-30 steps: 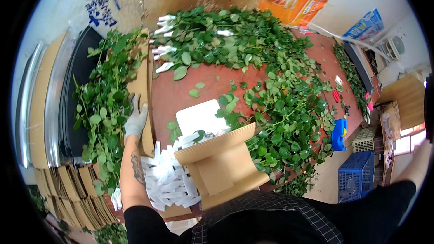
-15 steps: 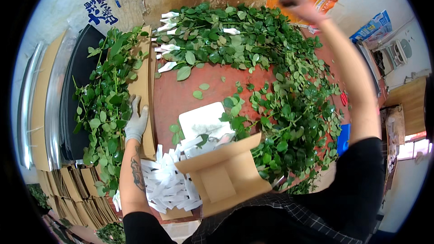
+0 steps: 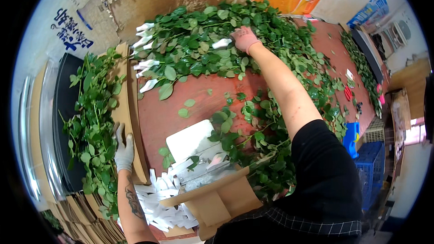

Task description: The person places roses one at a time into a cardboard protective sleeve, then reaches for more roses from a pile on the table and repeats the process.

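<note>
Right hand on the far heap of stems

The red table (image 3: 181,104) carries the leafy stems (image 3: 194,49), long axis left-right; the right hand (image 3: 245,39) closes on them, while the left hand (image 3: 123,150) lies flat, fingers open, on a cardboard edge (image 3: 131,122) left of the table.

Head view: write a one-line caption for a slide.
Gloved right hand reaches into a pile of leafy stems across a red table while the gloved left hand rests on a cardboard strip.

Bare red tabletop (image 3: 181,95) offers passage, perhaps narrow, hemmed by leafy stems (image 3: 199,49) and cardboard box (image 3: 212,199).
</note>
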